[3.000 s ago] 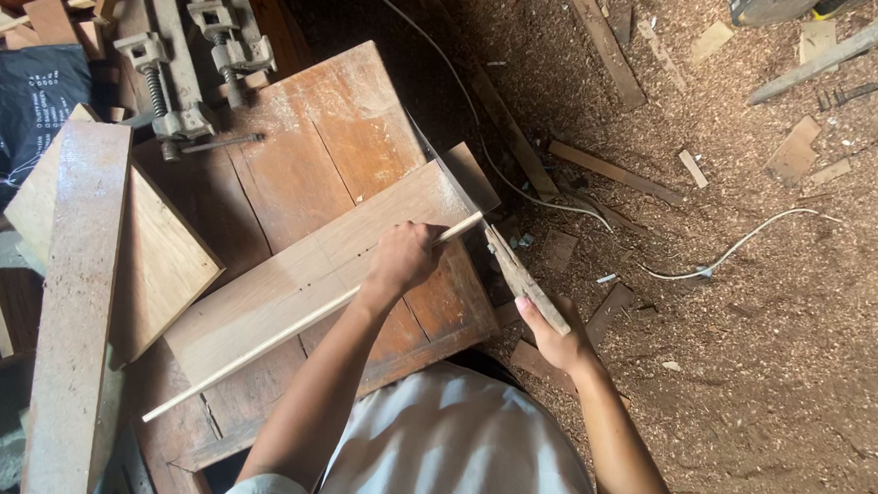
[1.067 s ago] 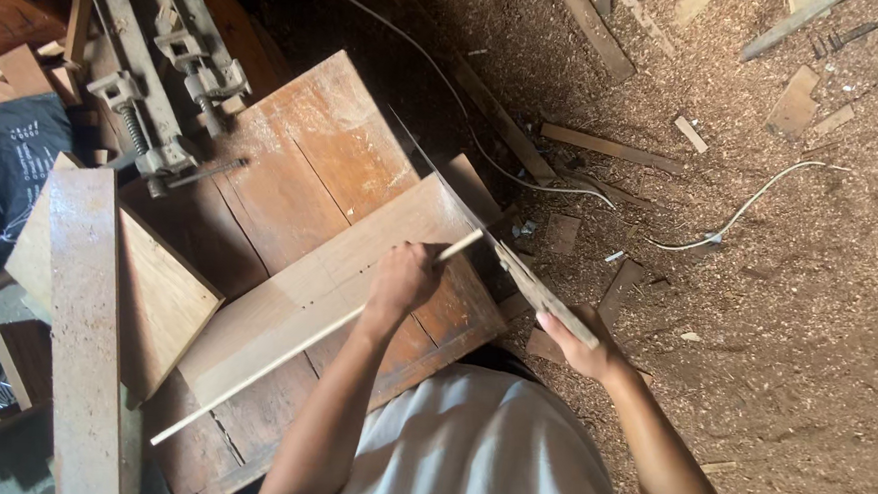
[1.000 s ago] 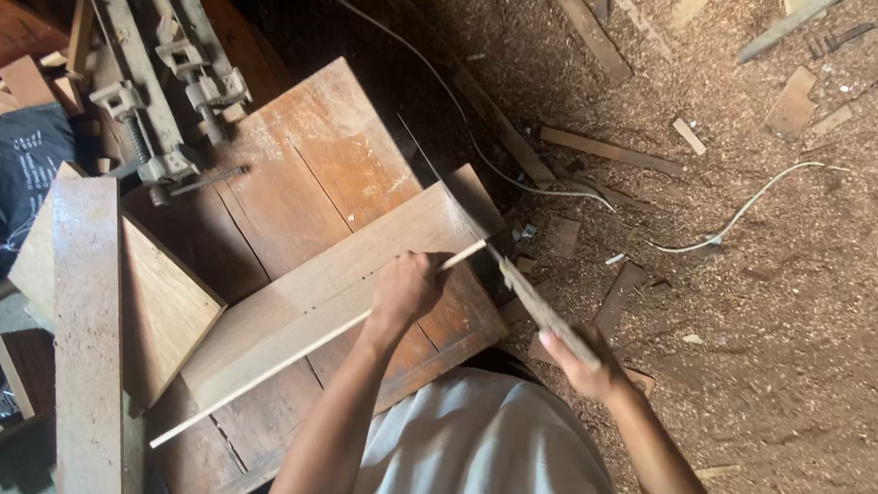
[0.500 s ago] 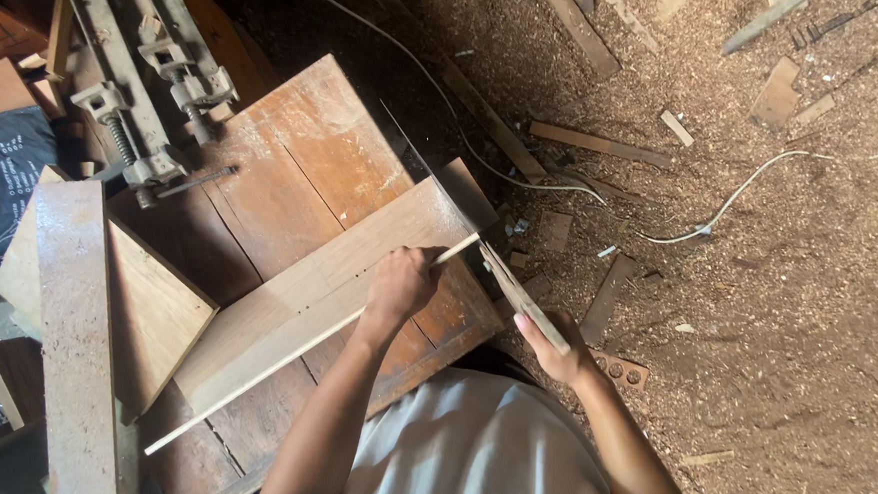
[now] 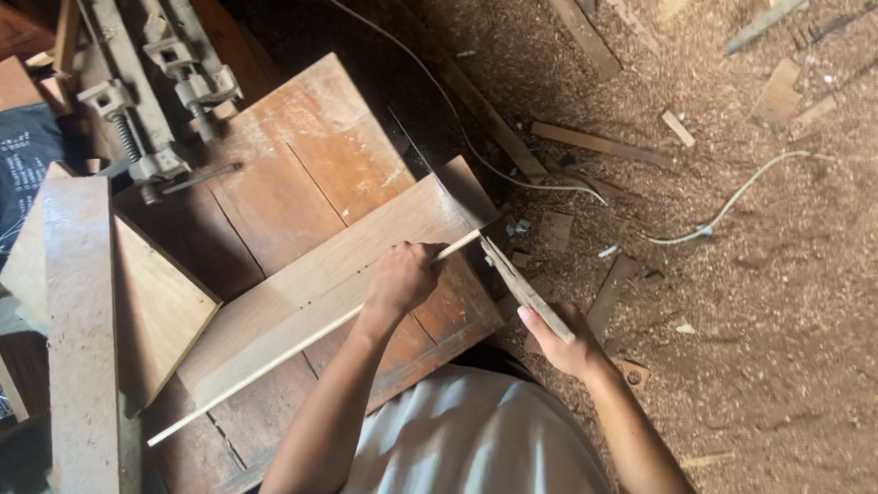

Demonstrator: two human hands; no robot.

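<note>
One view only, the head camera looking straight down. I see my left hand (image 5: pixel 400 278) near the centre of the frame, fingers closed around a thin pale wooden strip (image 5: pixel 283 349) that runs from about eight o'clock up to the hand, its short end poking out toward two o'clock. That strip lies along the near edge of a light plank (image 5: pixel 338 262), which rests slantwise on a reddish-brown wooden panel (image 5: pixel 304 150). My right hand (image 5: pixel 559 342), at roughly four o'clock from the left, is clamped on the lower end of a short flat stick (image 5: pixel 522 286); its upper tip sits just beside the strip's end. At ten o'clock lie metal bar clamps (image 5: pixel 152 82). Sawdust-covered floor (image 5: pixel 787 295) fills the right side, with a pale cord (image 5: pixel 742 198) across it.
</note>
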